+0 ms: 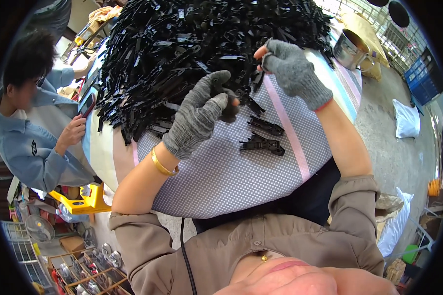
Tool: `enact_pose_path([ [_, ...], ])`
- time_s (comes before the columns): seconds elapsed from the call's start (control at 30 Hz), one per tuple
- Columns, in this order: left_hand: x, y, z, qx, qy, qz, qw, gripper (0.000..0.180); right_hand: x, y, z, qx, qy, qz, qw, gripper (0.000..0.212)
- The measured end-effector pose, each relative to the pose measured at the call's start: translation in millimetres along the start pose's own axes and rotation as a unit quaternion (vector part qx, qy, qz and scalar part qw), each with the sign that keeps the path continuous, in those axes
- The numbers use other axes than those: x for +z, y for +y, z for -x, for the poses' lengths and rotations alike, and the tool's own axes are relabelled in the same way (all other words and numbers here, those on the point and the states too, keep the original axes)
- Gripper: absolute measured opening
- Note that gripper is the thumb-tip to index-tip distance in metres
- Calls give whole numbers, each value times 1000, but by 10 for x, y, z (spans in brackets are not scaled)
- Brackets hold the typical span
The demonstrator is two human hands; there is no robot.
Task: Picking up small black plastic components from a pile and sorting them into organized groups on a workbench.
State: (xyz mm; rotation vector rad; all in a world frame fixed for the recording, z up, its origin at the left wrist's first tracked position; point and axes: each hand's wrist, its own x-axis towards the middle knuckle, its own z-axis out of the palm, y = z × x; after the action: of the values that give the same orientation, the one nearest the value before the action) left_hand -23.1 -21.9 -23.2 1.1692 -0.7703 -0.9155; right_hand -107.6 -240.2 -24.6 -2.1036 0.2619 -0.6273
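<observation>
Left hand: the person's left hand [199, 110], in a grey knitted glove with darkened fingertips, is raised over the near edge of the heap; its fingers bend inward toward the thumb, and I cannot tell whether anything is pinched between them.
Left wrist: a broad gold-coloured bangle [162, 163] circles it, below the glove.
Right hand: the person's right hand [296, 71], in a grey knitted fingerless glove with a red edge at the cuff, is above the heap's right part; its fingers curl toward the left hand, the two well apart.
Under the right fingertips: a small black elongated piece [257, 81] shows just below them; I cannot tell whether it is gripped.
Heap: a large mound of narrow, glossy black clip-like pieces [206, 42] covers the far part of the work surface.
Loose pieces: two black slotted clip-like pieces [263, 144] lie near each other on the cloth, between the heap and the person.
Cloth: a grey-and-white dotted cloth with pink stripes [231, 182] lies beneath.
Right of heap: a shiny cylindrical metal mug [349, 51] stands near its edge.
Left side: a co-worker in a light blue jacket [32, 145] holds a dark red-edged phone [87, 106].
Below the co-worker: a yellow plastic stool [86, 200].
</observation>
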Motion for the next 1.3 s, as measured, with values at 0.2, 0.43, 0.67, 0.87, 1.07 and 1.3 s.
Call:
enact_pose_path([
  [0.2, 25, 122, -17, 82, -28, 114, 990, 28, 75, -258, 184, 106, -155, -163, 969, 19],
  [0.43, 74, -67, -38, 131, -9, 43, 990, 18, 79, -288, 256, 173, -169, -285, 927, 23],
  [0.67, 133, -12, 0, 110, 43, -143, 983, 22, 60, -232, 267, 167, -130, -329, 920, 24],
  [0.87, 125, 131, 25, -13, 34, -21, 999, 22, 67, -376, 295, 210, -149, -279, 925, 22],
  [1.07, 135, 101, 2, -92, 28, 107, 990, 24, 40, -234, 254, 144, -70, -314, 936, 21],
  [1.3, 148, 91, -8, -30, 85, -73, 993, 32, 59, -285, 257, 187, -93, -263, 942, 21],
])
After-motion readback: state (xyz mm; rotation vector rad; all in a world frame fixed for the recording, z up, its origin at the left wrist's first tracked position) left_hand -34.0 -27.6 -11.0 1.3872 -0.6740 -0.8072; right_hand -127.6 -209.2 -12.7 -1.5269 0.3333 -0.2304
